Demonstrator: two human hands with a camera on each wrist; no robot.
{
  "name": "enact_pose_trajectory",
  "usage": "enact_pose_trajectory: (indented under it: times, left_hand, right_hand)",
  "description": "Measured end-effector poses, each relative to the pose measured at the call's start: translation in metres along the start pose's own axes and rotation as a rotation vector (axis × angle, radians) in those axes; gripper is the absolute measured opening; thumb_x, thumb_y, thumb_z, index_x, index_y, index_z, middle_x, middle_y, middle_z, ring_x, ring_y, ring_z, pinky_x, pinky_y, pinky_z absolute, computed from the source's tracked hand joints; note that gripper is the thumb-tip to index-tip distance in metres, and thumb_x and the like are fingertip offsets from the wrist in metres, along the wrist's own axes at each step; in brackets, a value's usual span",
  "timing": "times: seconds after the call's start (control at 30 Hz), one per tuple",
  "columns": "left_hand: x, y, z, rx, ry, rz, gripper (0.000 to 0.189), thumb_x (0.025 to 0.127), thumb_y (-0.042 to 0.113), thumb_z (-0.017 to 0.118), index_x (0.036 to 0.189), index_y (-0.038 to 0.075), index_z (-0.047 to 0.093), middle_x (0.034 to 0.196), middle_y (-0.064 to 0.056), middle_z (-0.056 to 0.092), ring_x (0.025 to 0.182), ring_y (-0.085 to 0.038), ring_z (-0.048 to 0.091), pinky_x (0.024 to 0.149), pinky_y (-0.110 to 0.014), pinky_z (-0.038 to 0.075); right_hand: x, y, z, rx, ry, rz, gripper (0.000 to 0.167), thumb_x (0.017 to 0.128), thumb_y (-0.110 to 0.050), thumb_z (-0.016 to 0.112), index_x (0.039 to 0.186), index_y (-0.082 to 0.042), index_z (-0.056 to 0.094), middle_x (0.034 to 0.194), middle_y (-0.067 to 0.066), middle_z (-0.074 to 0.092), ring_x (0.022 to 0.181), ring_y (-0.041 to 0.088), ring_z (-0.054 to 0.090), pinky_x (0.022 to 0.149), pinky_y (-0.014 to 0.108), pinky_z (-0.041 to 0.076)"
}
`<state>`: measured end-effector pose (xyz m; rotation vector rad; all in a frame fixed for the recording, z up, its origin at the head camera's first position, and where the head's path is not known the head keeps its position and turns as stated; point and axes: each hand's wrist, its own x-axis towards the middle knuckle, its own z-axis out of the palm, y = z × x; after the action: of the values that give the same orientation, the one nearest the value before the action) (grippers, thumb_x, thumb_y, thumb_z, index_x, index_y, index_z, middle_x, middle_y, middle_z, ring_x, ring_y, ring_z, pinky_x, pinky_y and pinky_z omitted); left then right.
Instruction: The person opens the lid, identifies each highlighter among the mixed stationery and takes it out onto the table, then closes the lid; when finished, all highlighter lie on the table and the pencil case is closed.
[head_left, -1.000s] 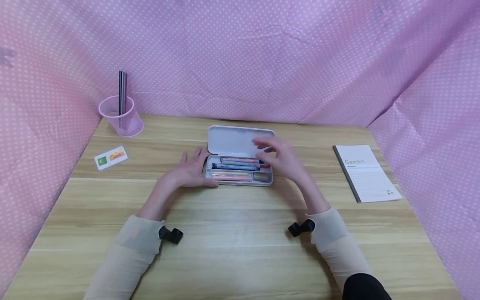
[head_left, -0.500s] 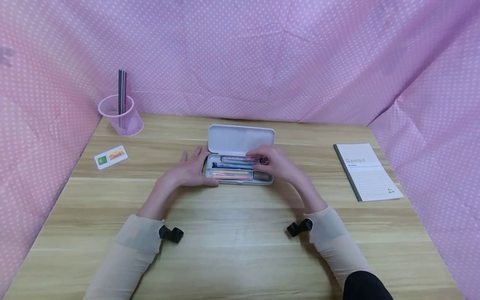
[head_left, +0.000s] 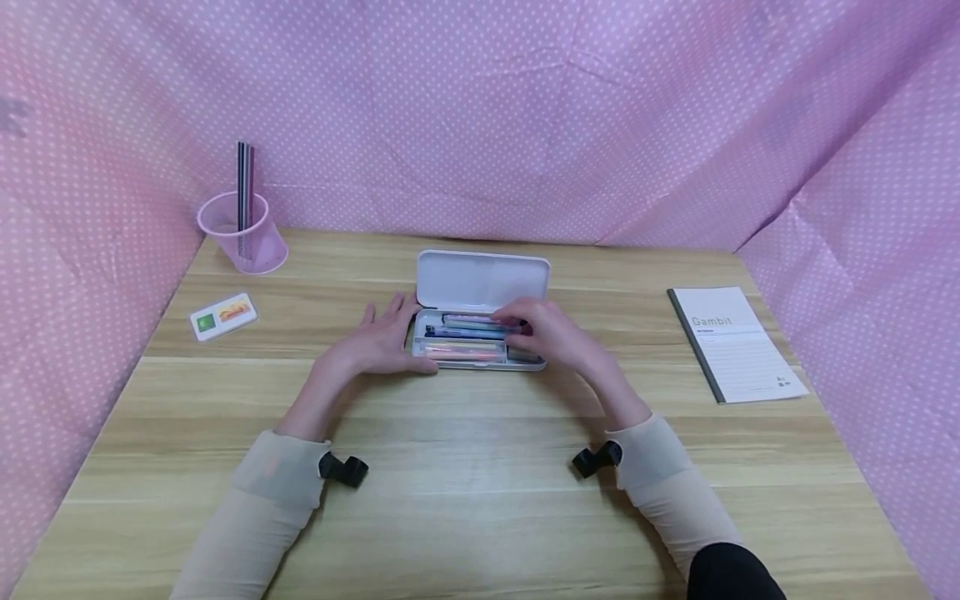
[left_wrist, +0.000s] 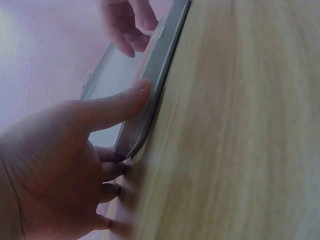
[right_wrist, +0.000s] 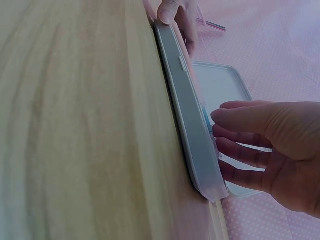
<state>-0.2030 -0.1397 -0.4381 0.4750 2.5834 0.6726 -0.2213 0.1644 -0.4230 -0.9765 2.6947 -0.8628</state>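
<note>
Sleeves [head_left: 243,517], pale, a small black device [head_left: 596,459] at each cuff, reaching in over a wood-grain table [head_left: 457,500]. Ahead, mid-table: pencil case [right_wrist: 192,117], long side toward the person. Slim pink and yellow sticks [head_left: 461,352] in its front compartment, pens [head_left: 465,332] lying lengthwise behind them. Left hand [head_left: 378,343] braced against the case's left end — fingers straight and spread, thumb touching the front edge. Right hand [head_left: 551,333] over the right part, fingers bent, tips down by the pens; whether they pinch one, cannot tell. Notebook [head_left: 738,350] marked "Gambit" well off right. White slab [head_left: 223,317] with green and orange patches, far left. Lid [head_left: 483,279] of the case leaned back, inside showing. Pink cup [head_left: 258,250] near the far left corner — dark sticks [head_left: 245,179] standing in it. Farthest back, pink dotted cloth [head_left: 480,125].
</note>
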Motion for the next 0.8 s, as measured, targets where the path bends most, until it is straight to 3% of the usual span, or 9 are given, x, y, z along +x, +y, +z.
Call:
enact_pose_trajectory:
  times: [0.3, 0.57, 0.8]
  left_hand:
    - [0.000, -0.001, 0.000, -0.007, 0.005, 0.009, 0.118, 0.083, 0.060, 0.077, 0.166, 0.013, 0.006, 0.174, -0.020, -0.001, 0.162, -0.039, -0.005, 0.128, -0.065, -0.011]
    - [0.000, -0.001, -0.001, -0.002, 0.000, 0.002, 0.117, 0.083, 0.061, 0.076, 0.165, 0.012, 0.008, 0.174, -0.021, -0.002, 0.162, -0.039, -0.006, 0.129, -0.065, -0.011]
    - [0.000, -0.001, 0.000, 0.000, -0.001, -0.004, 0.117, 0.084, 0.061, 0.076, 0.165, 0.012, 0.008, 0.174, -0.022, -0.001, 0.162, -0.039, -0.005, 0.129, -0.064, -0.010]
  right_hand:
    - [-0.001, -0.003, 0.002, -0.087, -0.006, -0.007, 0.031, 0.093, -0.008, 0.075, 0.124, -0.008, 0.074, 0.114, 0.010, 0.073, 0.104, 0.022, 0.068, 0.092, 0.042, 0.058]
    - [-0.003, -0.008, 0.001, -0.188, 0.010, 0.058, 0.030, 0.094, -0.012, 0.075, 0.124, -0.011, 0.075, 0.115, 0.007, 0.074, 0.103, 0.022, 0.070, 0.091, 0.042, 0.059]
    - [-0.002, -0.011, 0.002, -0.213, 0.000, 0.081, 0.028, 0.096, -0.014, 0.073, 0.124, -0.011, 0.075, 0.112, 0.008, 0.074, 0.098, 0.022, 0.070, 0.086, 0.040, 0.059]
